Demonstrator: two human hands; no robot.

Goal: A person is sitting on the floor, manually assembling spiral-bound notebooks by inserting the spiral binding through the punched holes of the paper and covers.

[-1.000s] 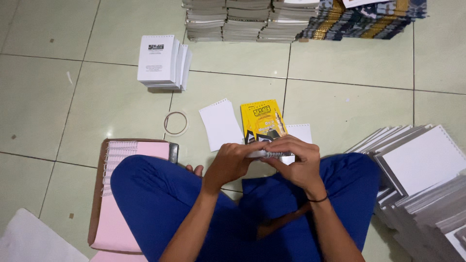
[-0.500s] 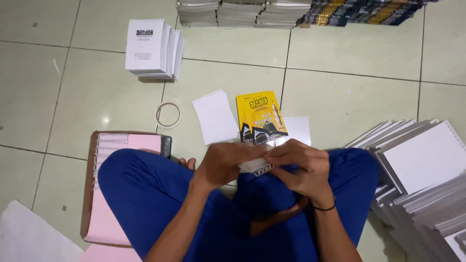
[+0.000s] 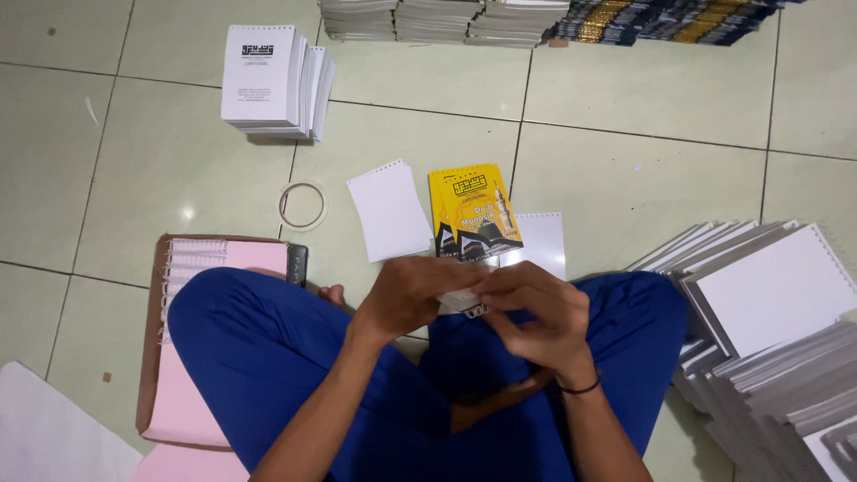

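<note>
Over my crossed legs in blue trousers, my left hand [image 3: 412, 295] and my right hand [image 3: 540, 314] meet around a small white booklet [image 3: 466, 300] with a metal spiral edge; both grip it, and most of it is hidden by the fingers. Just beyond the hands, on the tiled floor, lie a yellow booklet cover [image 3: 473, 212], a white punched sheet [image 3: 389, 210] to its left and another white sheet [image 3: 540, 244] to its right.
A tape ring [image 3: 302, 205] lies on the floor at left. A cardboard box of spiral coils and pink sheets [image 3: 219, 268] sits by my left knee. Stacks of white booklets [image 3: 272, 82] stand far left, more stacks [image 3: 446, 18] along the top, punched sheets [image 3: 777, 303] piled right.
The view has shifted a little. My hands stay together on the small booklet, the fingers working along its spiral edge; the right hand has dropped slightly.
</note>
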